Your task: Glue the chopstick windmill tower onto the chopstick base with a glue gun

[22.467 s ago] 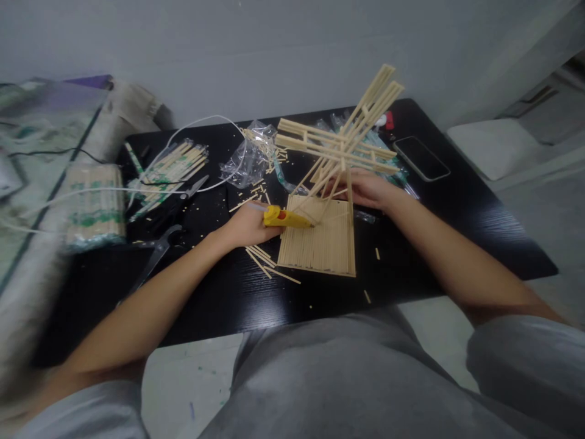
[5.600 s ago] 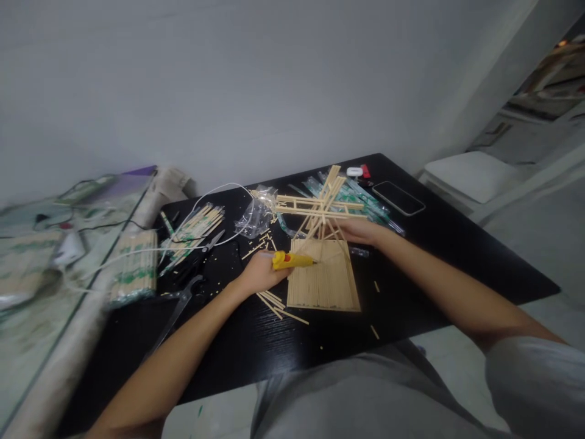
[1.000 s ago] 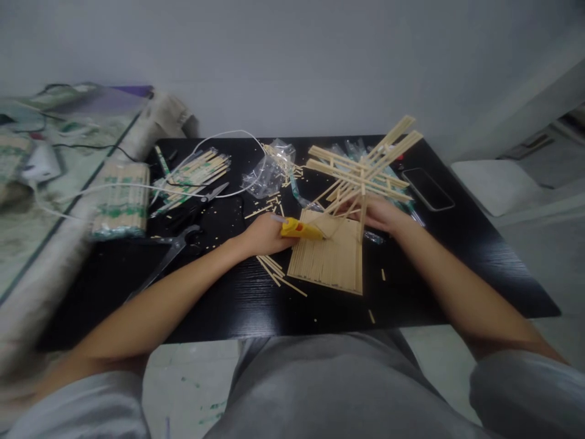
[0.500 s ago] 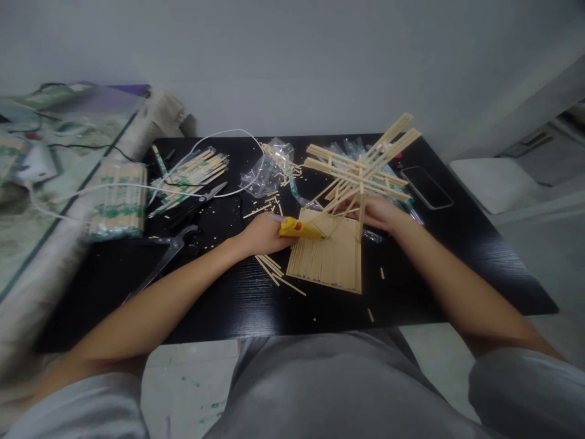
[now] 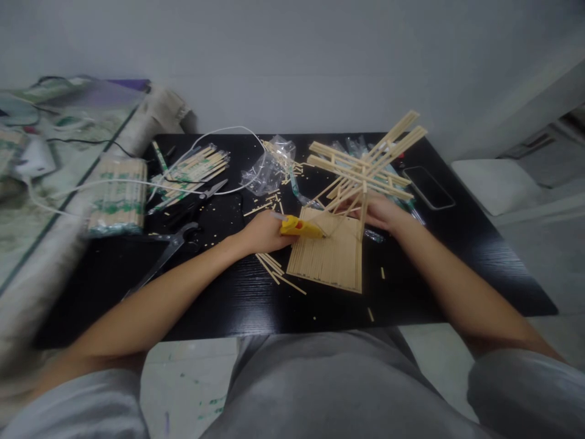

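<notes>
Yellow plastic shows in the left hand, whose fingers are curled around a glue gun just at the left edge of the stick panel; the nozzle points in over the panel's face. The right hand is at the panel's far right corner, among the sticks of a crossed frame; its fingers are partly hidden there, so I can't tell how firmly they close, or on what. The panel thus lies between the two hands and reaches nearer to the person than either, while the frame rises over its far edge.

Loose sticks fan out just left of the panel, on the black table. Beyond it to the left is a crumpled clear wrapper with small cut pieces beside it. Farther left of the panel are scissors, a larger metal tool, a pile of wrapped sticks and, well apart, a packed bundle. A white cable loops over that side. Beyond the panel to the right lies a phone.
</notes>
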Demonstrator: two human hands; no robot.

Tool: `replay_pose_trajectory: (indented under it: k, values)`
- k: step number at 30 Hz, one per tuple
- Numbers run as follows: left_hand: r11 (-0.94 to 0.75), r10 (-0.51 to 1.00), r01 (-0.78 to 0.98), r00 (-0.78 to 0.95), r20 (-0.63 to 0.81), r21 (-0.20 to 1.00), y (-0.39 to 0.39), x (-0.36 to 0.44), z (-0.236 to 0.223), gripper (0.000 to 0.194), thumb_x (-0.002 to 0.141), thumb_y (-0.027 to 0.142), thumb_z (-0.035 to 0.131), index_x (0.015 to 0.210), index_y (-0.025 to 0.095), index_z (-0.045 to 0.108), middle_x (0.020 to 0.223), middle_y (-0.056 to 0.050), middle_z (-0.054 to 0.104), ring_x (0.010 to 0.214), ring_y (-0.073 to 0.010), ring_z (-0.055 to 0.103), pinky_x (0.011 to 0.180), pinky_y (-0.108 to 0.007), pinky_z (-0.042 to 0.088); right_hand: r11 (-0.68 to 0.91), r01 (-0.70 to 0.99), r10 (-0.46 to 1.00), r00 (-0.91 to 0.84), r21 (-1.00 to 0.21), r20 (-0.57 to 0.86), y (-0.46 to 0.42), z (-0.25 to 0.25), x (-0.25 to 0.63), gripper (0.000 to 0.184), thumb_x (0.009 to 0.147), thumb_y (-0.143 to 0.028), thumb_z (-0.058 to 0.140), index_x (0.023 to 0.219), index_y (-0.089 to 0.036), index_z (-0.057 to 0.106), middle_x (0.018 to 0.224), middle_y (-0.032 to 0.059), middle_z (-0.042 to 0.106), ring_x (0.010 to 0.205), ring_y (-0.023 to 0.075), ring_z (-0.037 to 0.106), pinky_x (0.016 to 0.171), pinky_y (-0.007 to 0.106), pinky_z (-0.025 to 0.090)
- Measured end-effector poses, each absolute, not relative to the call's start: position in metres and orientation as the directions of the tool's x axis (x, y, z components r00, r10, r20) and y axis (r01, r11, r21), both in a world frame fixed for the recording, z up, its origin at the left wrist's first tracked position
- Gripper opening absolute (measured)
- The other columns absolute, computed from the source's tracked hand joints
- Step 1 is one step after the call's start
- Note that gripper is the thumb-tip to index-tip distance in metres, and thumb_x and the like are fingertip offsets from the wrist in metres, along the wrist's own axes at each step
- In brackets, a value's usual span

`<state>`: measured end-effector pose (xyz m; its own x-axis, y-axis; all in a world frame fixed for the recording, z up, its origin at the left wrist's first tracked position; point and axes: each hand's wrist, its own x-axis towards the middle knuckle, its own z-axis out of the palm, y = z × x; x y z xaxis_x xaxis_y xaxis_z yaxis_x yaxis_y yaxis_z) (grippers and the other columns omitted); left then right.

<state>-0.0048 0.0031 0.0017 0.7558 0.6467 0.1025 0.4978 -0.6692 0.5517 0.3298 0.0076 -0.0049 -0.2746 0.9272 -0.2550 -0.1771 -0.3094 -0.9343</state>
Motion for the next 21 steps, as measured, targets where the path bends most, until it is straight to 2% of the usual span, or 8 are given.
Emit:
replay_pose_trajectory:
  k: [6,16,21]
  values:
    - [-0.689,0.632,0.49,0.767,0.111,0.534,0.004,-0.005,0.003,0.011,0.091,0.029,0.072,0.088,0.019,0.075,0.08,-0.002,0.075,0.073,-0.0178,0.067,0.07,-0.029,0.048,-0.322,-0.203,0.932,-0.242,-0.925,-0.272,0.006,-0.002,0.328,0.01,0.093,-0.017,0.081,0.089,-0.02,0.073,0.084,0.0045,0.079,0.078,0.0194,0.08,0.089,0.035,0.069]
    - [-0.68,0.64,0.495,0.76,0.109,0.541,0.004,-0.005,0.001,0.009,0.088,0.027,0.075,0.09,0.019,0.077,0.081,-0.003,0.077,0.075,-0.0182,0.069,0.072,-0.029,0.049,-0.322,-0.169,0.934,-0.217,-0.931,-0.284,0.004,0.003,0.329,0.013,0.093,-0.014,0.08,0.085,-0.021,0.072,0.078,0.0036,0.077,0.078,0.0216,0.079,0.094,0.041,0.068]
    - [-0.686,0.635,0.498,0.766,0.102,0.531,0.003,-0.005,0.002,0.011,0.09,0.028,0.073,0.09,0.018,0.078,0.082,-0.003,0.077,0.074,-0.0175,0.07,0.073,-0.028,0.05,-0.333,-0.18,0.929,-0.23,-0.926,-0.289,0.004,0.005,0.327,0.009,0.091,-0.014,0.08,0.087,-0.02,0.073,0.08,0.0045,0.079,0.074,0.0196,0.078,0.088,0.037,0.07]
